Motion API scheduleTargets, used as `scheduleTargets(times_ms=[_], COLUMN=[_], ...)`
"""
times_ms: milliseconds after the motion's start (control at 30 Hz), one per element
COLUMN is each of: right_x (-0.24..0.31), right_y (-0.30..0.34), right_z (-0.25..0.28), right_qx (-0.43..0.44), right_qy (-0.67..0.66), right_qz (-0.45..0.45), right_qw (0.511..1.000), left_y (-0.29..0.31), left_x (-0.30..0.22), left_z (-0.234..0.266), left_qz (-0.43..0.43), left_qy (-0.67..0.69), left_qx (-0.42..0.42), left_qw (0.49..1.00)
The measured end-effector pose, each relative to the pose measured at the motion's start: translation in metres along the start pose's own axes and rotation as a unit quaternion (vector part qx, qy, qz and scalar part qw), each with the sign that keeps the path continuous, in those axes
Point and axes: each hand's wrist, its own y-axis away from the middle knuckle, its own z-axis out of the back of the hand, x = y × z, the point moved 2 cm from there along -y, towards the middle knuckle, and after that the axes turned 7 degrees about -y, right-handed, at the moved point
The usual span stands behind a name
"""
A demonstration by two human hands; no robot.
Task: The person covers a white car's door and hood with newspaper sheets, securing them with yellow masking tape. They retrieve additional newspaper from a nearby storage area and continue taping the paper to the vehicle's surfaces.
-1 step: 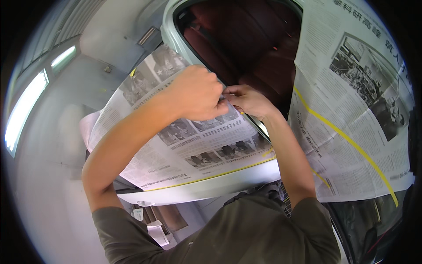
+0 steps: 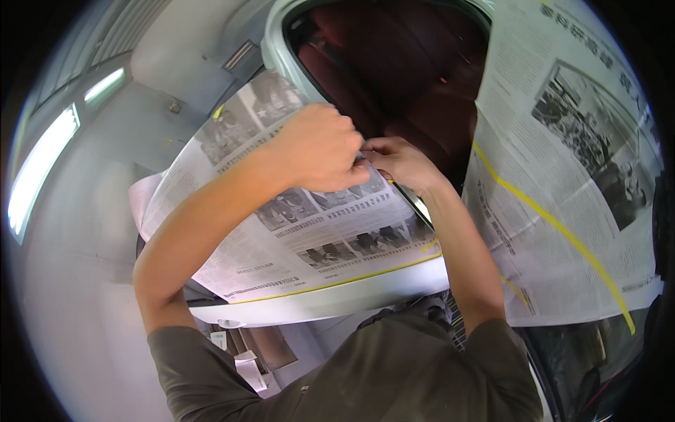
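A printed newspaper sheet [image 2: 242, 264] covers a white car door panel [image 2: 351, 292], with yellow masking tape [image 2: 337, 280] along its near edge. My left hand [image 2: 325, 149] is closed over the sheet's right side, beside the window opening, its knuckles upward. Against it, my right hand [image 2: 402, 163] is closed with thumb and fingers pinched together at the same edge. What lies between the fingertips is hidden by the hands. A bit of yellow tape shows just below the right fingers.
The window opening shows dark red seats [image 2: 394, 70]. At right hangs another newspaper sheet [image 2: 520, 155] with a long strip of yellow tape [image 2: 562, 228]. A pale wall with bright lamps [image 2: 46, 169] stands at left. Below the door are boxes [image 2: 249, 369].
The view has shifted very slightly. Both hands stay at the same spot on the newspaper's edge.
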Motion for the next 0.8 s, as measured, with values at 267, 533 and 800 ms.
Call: scheduleTargets(times_ms=[267, 533, 800], right_x=[-0.029, -0.014, -0.003], right_y=[0.01, 0.058, 0.118], right_z=[0.0, 0.006, -0.051], right_qx=[-0.306, -0.365, -0.428], right_qy=[-0.144, -0.037, 0.059], right_qz=[0.043, 0.229, 0.2], right_qw=[0.94, 0.902, 0.88], left_y=[0.004, 0.089, 0.43], left_x=[0.005, 0.008, 0.137], left_z=[-0.019, -0.044, -0.196], left_qz=[-0.01, 0.011, 0.426], left_qy=[0.035, 0.098, 0.049], left_qx=[-0.105, -0.405, -0.286], left_qw=[0.994, 0.909, 0.857])
